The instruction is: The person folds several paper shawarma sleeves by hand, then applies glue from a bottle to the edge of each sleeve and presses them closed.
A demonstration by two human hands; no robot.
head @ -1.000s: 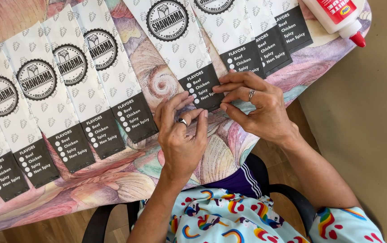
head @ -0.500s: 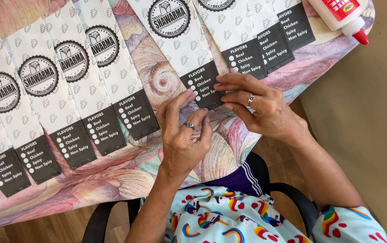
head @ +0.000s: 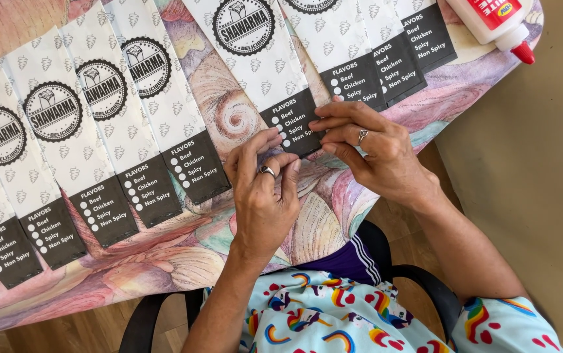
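A long white paper sleeve (head: 262,62) with a round black emblem and a black end panel lies on the table in front of me. My right hand (head: 376,153) rests flat on the right side of that black end, fingers pressed on the paper. My left hand (head: 265,189) pinches the bottom edge of the same black end between thumb and fingertips. Each hand wears a ring.
Several matching sleeves (head: 91,124) lie in a row to the left and more (head: 373,46) overlap at the right. A white glue bottle with a red tip (head: 500,26) lies at the top right. The tablecloth (head: 163,261) has a pastel shell pattern. A black chair (head: 419,281) is below.
Both hands have shifted only slightly along the sleeve's black end; my left fingers have curled closer to the bottom edge. The sleeves have stayed in place.
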